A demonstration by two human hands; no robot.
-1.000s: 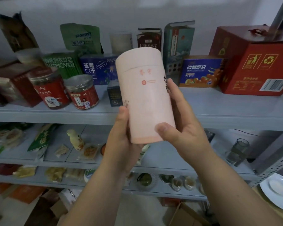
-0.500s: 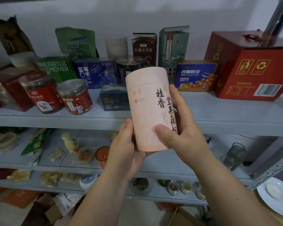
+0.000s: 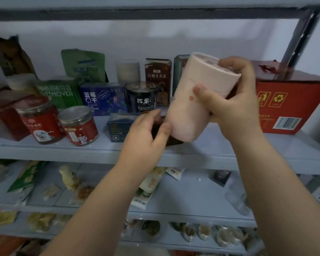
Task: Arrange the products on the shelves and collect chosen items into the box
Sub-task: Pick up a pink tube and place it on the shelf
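Pink canister (image 3: 198, 100) tilted over shelf (image 3: 220, 150); right hand (image 3: 235, 108) wraps its upper end, prob. to steer it in; left hand (image 3: 146, 137) loose-fingered, thumb at base, prob. steadying w/o gripping.

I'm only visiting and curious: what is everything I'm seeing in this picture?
pink canister: one, pale pink, tilted over the upper shelf
upper shelf: one, grey, across the middle
jars: two, red labels, shelf left
blue box: one, blue, behind the jars
black cup: one, black, shelf centre
green pouch: one, green, at the back
red carton: one, red, shelf right
lower packets: too blurred to count, mixed, lower shelves
right hand: one, gripping the canister's upper part
left hand: one, thumb touching the canister's lower side
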